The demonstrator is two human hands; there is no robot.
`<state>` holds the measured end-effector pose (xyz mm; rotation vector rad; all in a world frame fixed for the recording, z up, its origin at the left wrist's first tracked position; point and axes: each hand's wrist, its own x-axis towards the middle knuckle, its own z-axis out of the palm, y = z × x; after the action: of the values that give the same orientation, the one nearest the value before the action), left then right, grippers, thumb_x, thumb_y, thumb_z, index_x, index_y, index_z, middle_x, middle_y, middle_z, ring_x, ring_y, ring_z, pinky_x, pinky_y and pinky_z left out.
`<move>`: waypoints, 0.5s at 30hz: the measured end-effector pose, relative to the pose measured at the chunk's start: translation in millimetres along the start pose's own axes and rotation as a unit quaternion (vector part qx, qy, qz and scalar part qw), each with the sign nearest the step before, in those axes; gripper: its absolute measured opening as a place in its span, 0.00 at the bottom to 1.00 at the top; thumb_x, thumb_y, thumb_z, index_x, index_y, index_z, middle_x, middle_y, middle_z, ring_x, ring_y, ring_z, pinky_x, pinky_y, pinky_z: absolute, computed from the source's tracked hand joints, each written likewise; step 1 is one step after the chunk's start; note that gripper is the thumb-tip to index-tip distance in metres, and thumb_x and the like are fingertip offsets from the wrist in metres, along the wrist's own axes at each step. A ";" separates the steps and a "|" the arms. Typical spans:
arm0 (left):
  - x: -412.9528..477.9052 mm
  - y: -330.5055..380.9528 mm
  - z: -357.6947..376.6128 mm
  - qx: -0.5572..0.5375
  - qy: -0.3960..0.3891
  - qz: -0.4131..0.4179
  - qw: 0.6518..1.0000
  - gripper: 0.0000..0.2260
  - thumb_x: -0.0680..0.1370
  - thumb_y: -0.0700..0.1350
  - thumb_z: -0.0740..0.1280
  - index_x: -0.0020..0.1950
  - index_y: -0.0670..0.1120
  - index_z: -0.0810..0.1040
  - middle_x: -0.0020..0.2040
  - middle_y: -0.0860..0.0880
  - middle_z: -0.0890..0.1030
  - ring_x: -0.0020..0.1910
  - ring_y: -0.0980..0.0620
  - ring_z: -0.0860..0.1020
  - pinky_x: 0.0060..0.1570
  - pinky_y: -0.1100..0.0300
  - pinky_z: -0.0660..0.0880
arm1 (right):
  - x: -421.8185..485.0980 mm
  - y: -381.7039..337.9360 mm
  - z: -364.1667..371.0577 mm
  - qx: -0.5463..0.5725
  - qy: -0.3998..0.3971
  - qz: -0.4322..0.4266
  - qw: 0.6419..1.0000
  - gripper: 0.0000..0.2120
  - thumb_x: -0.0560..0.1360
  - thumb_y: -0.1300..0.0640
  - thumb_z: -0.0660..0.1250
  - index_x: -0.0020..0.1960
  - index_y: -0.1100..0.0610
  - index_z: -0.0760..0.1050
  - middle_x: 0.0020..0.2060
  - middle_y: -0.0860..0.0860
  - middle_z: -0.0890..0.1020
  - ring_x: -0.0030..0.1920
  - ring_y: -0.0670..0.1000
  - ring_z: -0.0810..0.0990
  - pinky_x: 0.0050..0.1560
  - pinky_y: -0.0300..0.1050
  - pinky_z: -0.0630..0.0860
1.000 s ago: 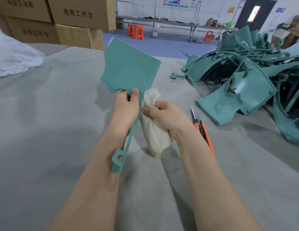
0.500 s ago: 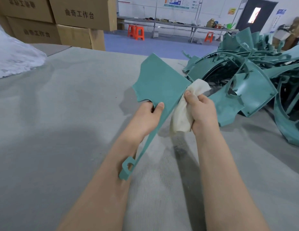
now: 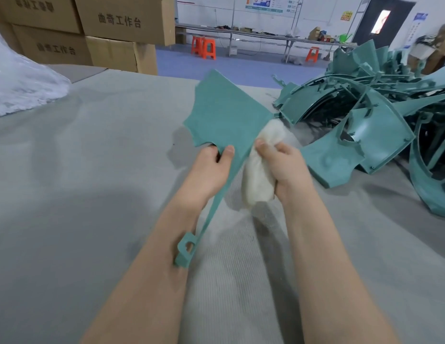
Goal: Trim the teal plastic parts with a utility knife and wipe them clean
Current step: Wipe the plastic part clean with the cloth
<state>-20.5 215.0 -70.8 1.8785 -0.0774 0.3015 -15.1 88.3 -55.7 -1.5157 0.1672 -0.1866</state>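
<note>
My left hand (image 3: 211, 167) grips a flat teal plastic part (image 3: 224, 115) at the narrow neck below its broad blade, thumb on top. The part's thin stem runs down along my left forearm to a small looped tab (image 3: 185, 249). My right hand (image 3: 282, 162) holds a bunched white cloth (image 3: 258, 180) against the part's right edge. The cloth's upper end is blurred. The utility knife is hidden from view.
A heap of teal plastic parts (image 3: 373, 135) fills the right side of the grey felt table (image 3: 80, 194). Stacked cardboard boxes (image 3: 92, 33) stand at the back left, with a clear plastic bag (image 3: 20, 90) beside them. Orange stools and benches lie beyond.
Both hands carried the part to the right and tilted its blade toward the heap. The cloth slid up along the part's right edge, then back down a little. The knife went out of sight.
</note>
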 end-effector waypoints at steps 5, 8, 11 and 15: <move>-5.2 5.4 7.5 0.001 -0.066 -0.008 0.998 0.15 0.82 0.48 0.60 0.46 0.37 0.75 0.32 0.49 0.68 0.26 0.60 0.65 0.27 0.66 0.60 | 7.1 -10.0 -26.4 0.175 0.152 -0.007 0.973 0.07 0.78 0.59 0.67 0.41 0.57 0.76 0.36 0.51 0.82 0.34 0.46 0.80 0.37 0.41 0.80; -0.4 8.3 -3.6 -0.051 0.051 -0.036 0.997 0.16 0.82 0.48 0.60 0.38 0.41 0.71 0.33 0.48 0.69 0.29 0.60 0.68 0.28 0.65 0.63 | 5.5 -11.1 -24.2 0.197 0.144 0.009 0.970 0.07 0.79 0.58 0.66 0.42 0.57 0.76 0.38 0.50 0.82 0.36 0.47 0.80 0.41 0.44 0.80; 6.0 4.2 -14.4 -0.113 0.180 -0.077 0.974 0.15 0.83 0.50 0.58 0.38 0.44 0.67 0.34 0.49 0.70 0.35 0.53 0.70 0.36 0.60 0.66 | -2.4 -11.8 -3.7 0.063 0.015 0.026 0.998 0.11 0.80 0.55 0.64 0.41 0.57 0.76 0.36 0.51 0.81 0.34 0.47 0.80 0.39 0.43 0.79; 8.3 1.1 -15.1 -0.126 0.259 -0.038 0.957 0.15 0.83 0.47 0.57 0.41 0.41 0.70 0.40 0.45 0.76 0.43 0.47 0.73 0.42 0.62 0.66 | -24.4 -1.9 37.8 -0.159 -0.164 -0.022 0.973 0.15 0.80 0.53 0.64 0.38 0.60 0.74 0.34 0.57 0.79 0.34 0.49 0.77 0.39 0.48 0.76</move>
<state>-15.2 229.7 -63.3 1.4963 0.3008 0.6885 -30.4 130.5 -52.2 -1.8475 -0.1058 0.0605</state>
